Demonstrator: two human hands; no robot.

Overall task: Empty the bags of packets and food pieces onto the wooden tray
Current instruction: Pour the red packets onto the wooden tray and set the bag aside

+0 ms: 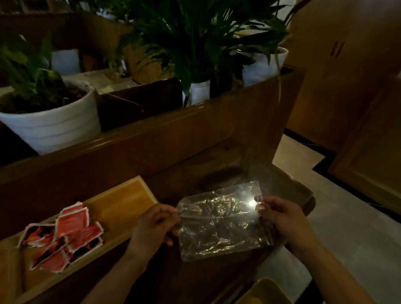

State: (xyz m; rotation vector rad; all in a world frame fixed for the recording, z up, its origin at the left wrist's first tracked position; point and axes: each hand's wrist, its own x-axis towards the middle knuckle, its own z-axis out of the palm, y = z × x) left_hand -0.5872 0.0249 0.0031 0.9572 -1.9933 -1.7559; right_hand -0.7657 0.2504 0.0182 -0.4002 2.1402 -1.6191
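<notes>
Clear crinkled plastic bag (224, 225), stretched between both hands over the dark wooden counter (192, 170), looks empty. The left hand (153, 226) has its fingers clamped on the bag's left edge, the right hand (284, 218) on its upper right corner. Red-and-white square packets (67, 235) lie heaped on the long pale wooden tray (125, 201) just left. Any leftover could spill onto the counter, missing the tray. No writing is legible.

Both hands hold a clear plastic bag (222, 221) over the dark table (180, 286): left hand (153, 226) pinches one edge, right hand (284, 217) the other. Red packets (64, 236) lie on the wooden tray (125, 201).
</notes>
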